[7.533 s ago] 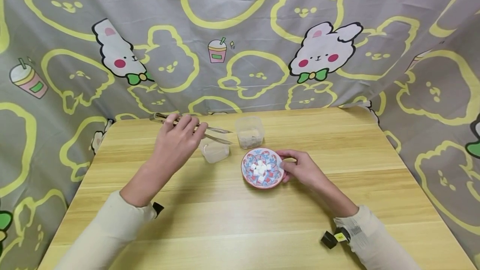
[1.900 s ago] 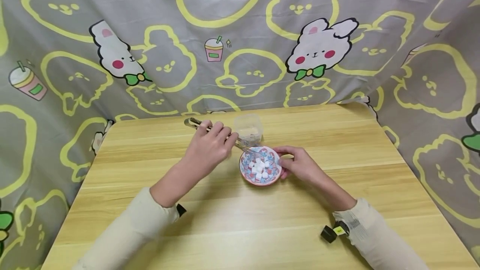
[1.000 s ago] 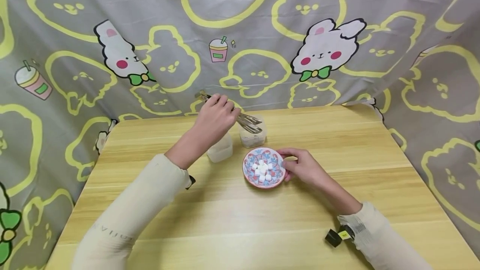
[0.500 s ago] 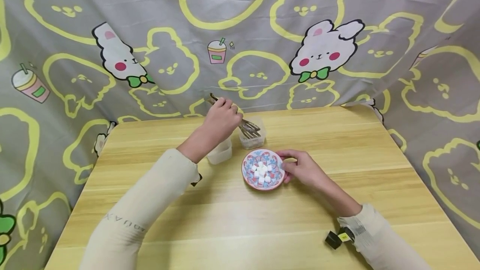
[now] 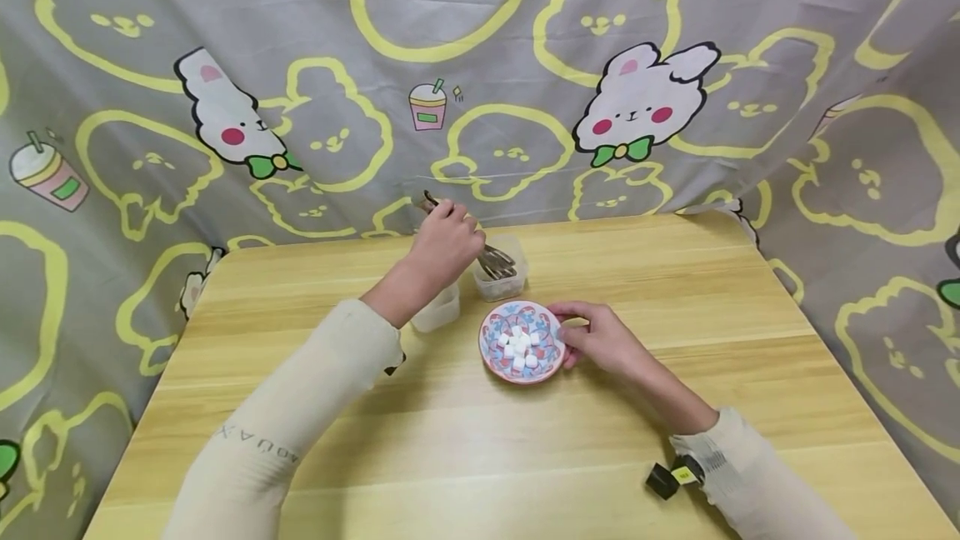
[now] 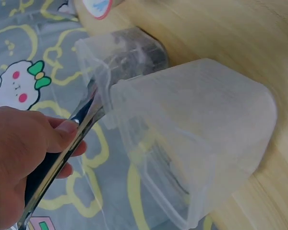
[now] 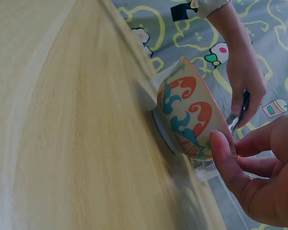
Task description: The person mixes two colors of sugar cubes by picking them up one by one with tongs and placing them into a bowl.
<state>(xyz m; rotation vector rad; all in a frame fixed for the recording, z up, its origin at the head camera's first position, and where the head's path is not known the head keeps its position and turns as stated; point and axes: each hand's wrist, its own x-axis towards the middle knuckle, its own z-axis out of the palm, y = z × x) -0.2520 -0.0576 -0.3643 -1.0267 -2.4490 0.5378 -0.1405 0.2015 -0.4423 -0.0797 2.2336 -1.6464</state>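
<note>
My left hand (image 5: 448,242) grips metal tongs (image 5: 497,260), and their slotted ends reach down into the rear clear plastic container (image 5: 517,282). In the left wrist view the tongs (image 6: 62,155) slant from the hand (image 6: 24,148) to that container's mouth; what the tips touch is unclear. My right hand (image 5: 603,338) pinches the right rim of a patterned bowl (image 5: 495,367), thumb inside and fingers outside. Several small white cubes (image 5: 519,346) lie in the bowl. The right wrist view shows the bowl (image 7: 187,112) upright on the table, its red-and-blue outer wall facing the camera.
A second, cloudy plastic container (image 5: 438,313) stands left of the bowl, partly hidden by my left wrist. Both containers and the bowl stand on a wooden table (image 5: 480,457). A grey patterned curtain (image 5: 510,57) hangs behind and along the sides.
The left hand has carried the tongs from the left, over the bowl, then back to the rear container, where the tips have lowered inside. The right hand stays on the bowl.
</note>
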